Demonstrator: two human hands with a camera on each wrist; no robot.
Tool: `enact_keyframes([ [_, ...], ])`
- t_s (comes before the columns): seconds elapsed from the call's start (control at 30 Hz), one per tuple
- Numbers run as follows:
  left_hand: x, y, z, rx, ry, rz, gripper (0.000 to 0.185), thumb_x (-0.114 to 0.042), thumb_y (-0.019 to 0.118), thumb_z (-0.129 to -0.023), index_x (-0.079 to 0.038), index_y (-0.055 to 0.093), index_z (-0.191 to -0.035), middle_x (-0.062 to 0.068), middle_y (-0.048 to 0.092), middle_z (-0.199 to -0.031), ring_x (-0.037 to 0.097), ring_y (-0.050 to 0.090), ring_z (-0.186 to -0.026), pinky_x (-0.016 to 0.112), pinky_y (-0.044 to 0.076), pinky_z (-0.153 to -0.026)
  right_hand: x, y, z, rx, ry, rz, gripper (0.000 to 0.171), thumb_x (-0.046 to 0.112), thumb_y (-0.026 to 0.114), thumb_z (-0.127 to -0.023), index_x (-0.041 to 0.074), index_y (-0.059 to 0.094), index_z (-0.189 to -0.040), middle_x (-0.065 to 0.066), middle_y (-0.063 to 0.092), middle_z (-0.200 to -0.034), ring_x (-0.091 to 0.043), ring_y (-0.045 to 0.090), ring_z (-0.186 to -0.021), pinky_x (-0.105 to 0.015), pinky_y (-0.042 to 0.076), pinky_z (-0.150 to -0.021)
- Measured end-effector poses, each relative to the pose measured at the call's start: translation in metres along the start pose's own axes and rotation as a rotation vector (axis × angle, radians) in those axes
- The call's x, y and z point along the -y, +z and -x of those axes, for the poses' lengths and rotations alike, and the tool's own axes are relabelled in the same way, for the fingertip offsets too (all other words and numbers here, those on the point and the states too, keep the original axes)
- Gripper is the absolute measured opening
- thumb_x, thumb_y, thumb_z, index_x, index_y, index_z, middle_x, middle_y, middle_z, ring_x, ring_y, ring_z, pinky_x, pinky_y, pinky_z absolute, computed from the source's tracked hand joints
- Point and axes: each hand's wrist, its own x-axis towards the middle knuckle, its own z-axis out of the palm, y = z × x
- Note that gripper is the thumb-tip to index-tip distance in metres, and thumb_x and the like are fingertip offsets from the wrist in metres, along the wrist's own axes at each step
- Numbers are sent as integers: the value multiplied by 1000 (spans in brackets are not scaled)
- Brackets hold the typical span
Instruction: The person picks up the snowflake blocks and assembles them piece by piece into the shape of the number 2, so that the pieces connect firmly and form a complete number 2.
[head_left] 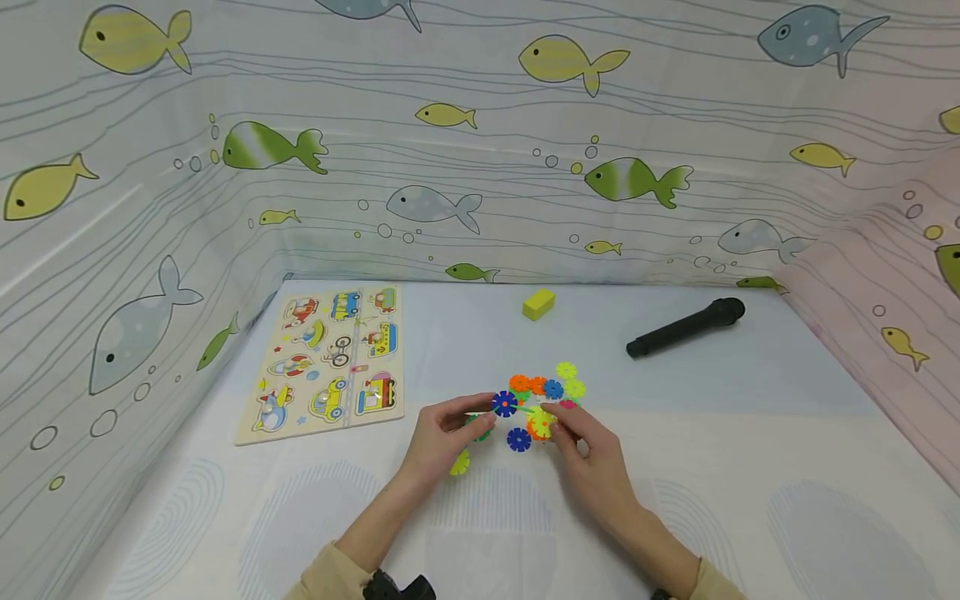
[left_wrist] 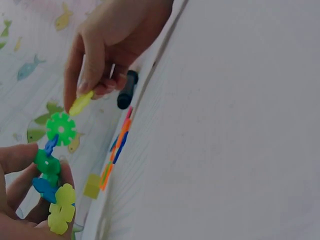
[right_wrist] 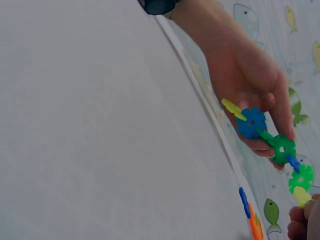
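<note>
Fish-print curtains wall in our pale table (head_left: 750,467) on three sides, so the space is a shallow box, open only toward us.

Far left, near the left curtain, sits a wooden vehicle puzzle board (head_left: 327,361), flat and well apart from our hands. Next comes our left hand (head_left: 438,440), fingers curled around one end of a chain of snowflake discs (head_left: 504,408). From the wrist views the chain runs yellow-green, blue, dark green, a small blue one, then bright green, each disc slotted edge-on into the next, held just above the table. Our right hand (head_left: 592,458) pinches the yellow-green disc at the other end between thumb and fingertips.

Just behind the hands lies a loose cluster of discs (head_left: 551,385), orange, blue, lime and pink, flat on the table. A yellow block (head_left: 537,304) sits further back near the rear curtain, and a black microphone (head_left: 686,327) lies off to the right.

Bare table runs wide on the right and in front, while the puzzle crowds the left edge.
</note>
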Motion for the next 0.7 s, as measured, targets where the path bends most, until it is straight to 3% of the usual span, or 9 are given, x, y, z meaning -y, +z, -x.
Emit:
enact_keyframes([
  [0.27,0,0,0,23,-2,20,35,-17,68,-96,-5,67,-129,16,68,-124,21,71,-101,18,54,-87,1,0,0,21,26,8,34,3,65,-95,16,70,-126,7,62,-89,-8,56,-81,-19,52,-71],
  [0.47,0,1,0,38,-7,18,35,-18,68,-95,-6,67,-129,16,69,-123,14,70,-98,18,53,-87,0,-1,0,25,32,-1,34,2,64,-95,12,69,-127,4,65,-91,-9,56,-81,-18,52,-71],
  [0.7,0,1,0,42,-20,51,36,-17,67,-96,-4,66,-130,17,68,-124,37,69,-106,18,55,-85,2,-1,-1,4,75,5,27,9,65,-96,14,69,-123,6,64,-87,-8,57,-80,-20,52,-71],
])
